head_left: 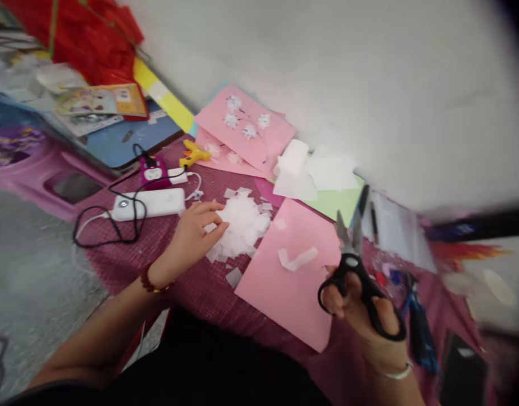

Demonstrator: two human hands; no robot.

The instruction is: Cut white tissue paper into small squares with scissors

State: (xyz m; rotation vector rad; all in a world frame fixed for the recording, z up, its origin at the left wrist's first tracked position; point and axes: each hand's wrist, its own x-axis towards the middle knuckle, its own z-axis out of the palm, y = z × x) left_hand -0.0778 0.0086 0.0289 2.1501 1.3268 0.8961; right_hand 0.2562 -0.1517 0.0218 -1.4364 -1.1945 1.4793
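Observation:
A heap of small white paper pieces [242,223] lies on the checked red tablecloth. At its left edge is my left hand [201,225], fingers slightly apart and nothing visible between them; whether the fingertips touch the paper I cannot tell. My right hand [356,304] holds black-handled scissors [351,260] by the finger loops, blades parted and pointing away from me. Below and left of the blades lies a pink sheet [280,287], with a bent white paper strip [299,259] and a small white scrap [280,224] on it.
Behind are pink cards with white paper flowers [249,131], white paper sheets [331,172] and a yellow glue gun [194,153]. A white power bank [158,203], purple socket adapter [153,172] and looping black cable [105,242] lie left. A wall borders the far side.

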